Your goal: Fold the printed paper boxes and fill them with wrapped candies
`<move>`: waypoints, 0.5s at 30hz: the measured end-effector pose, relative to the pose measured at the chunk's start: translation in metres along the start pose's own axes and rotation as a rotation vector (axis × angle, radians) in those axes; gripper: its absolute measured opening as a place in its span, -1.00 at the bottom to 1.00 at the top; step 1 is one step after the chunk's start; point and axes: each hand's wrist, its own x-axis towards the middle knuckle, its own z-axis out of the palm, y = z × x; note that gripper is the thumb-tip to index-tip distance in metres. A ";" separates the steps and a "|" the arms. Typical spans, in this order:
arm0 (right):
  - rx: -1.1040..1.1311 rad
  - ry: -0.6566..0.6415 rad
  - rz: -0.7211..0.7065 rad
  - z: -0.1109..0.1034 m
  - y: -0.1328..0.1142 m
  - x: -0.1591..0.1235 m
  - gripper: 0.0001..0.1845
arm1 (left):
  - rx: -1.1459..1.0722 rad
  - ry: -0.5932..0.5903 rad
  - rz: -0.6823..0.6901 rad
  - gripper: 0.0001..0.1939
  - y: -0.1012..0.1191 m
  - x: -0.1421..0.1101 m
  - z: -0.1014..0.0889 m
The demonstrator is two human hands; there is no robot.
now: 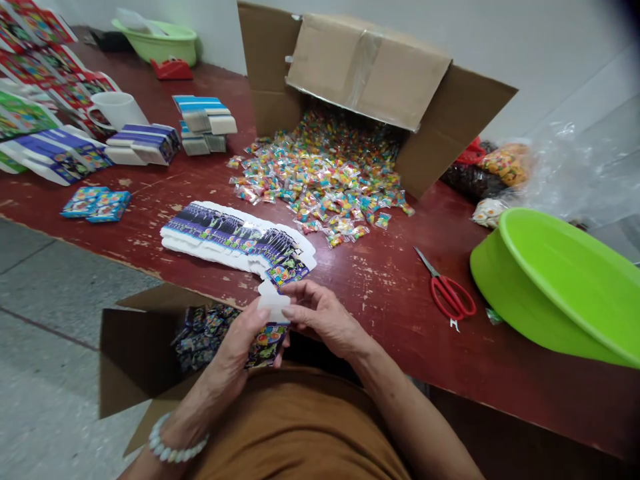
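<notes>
My left hand [245, 340] is closed around a small purple printed candy box [265, 345], held upright at the table's near edge. My right hand [320, 313] pinches the white flap at the top of that same box between thumb and fingers. Just beyond my hands lies a fanned row of flat purple cartons [225, 233] with white edges. Past the row, a heap of small clear-wrapped colourful candies [330, 177] spills out of a cardboard box [370, 73] lying on its side. Whether the held box contains anything is hidden.
Red-handled scissors [447, 290] and a green basin [530, 300] stand to the right. Below the table's edge, an open carton [140, 353] holds many dark packets [205, 337]. At left are blue packs [97, 203], carton stacks [145, 143], a white mug [120, 110] and a red tape dispenser [171, 69].
</notes>
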 end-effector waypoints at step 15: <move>-0.473 0.168 -0.250 0.009 -0.005 -0.008 -0.85 | -0.096 -0.100 -0.091 -0.27 0.005 0.002 0.003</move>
